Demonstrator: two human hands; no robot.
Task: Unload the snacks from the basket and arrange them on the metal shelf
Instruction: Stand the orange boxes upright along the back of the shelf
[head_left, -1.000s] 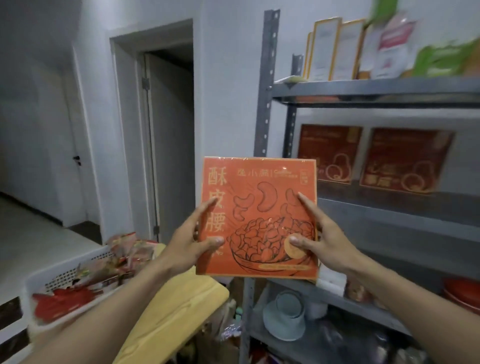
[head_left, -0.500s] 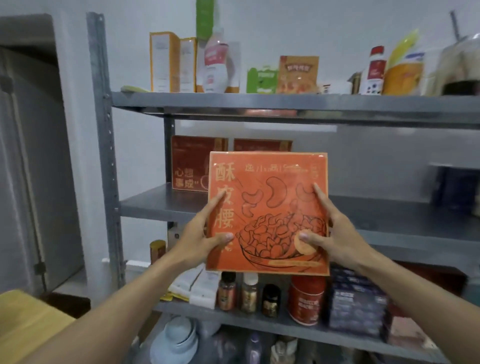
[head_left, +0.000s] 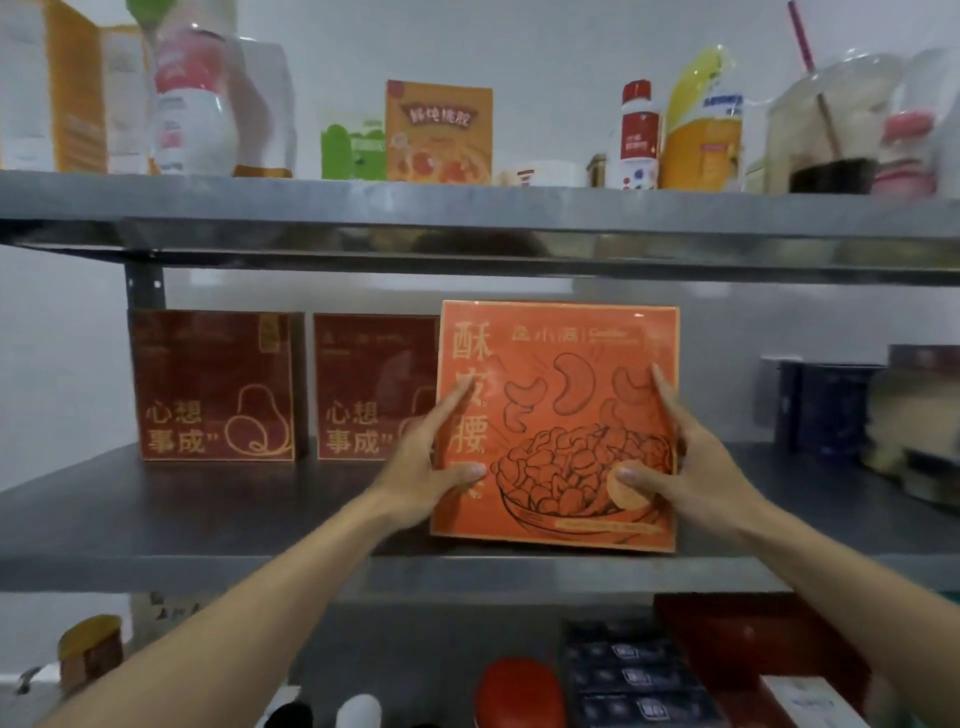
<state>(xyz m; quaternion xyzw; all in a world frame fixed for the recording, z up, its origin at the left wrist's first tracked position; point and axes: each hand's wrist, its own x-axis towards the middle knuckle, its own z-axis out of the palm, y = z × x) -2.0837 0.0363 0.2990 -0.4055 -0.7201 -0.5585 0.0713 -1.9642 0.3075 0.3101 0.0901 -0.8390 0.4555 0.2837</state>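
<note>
Head view faces shelf, seemingly near.

Held snack box: orange-red, printed with dark-outlined cashews, a bowl and yellow characters.
Two back boxes: dark red, gold characters and outlines.
Metal shelf: grey.

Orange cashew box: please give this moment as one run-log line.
stage: placing | orange cashew box: upright at middle shelf, right of dark red boxes | left hand: grips left edge | right hand: grips right edge
</note>
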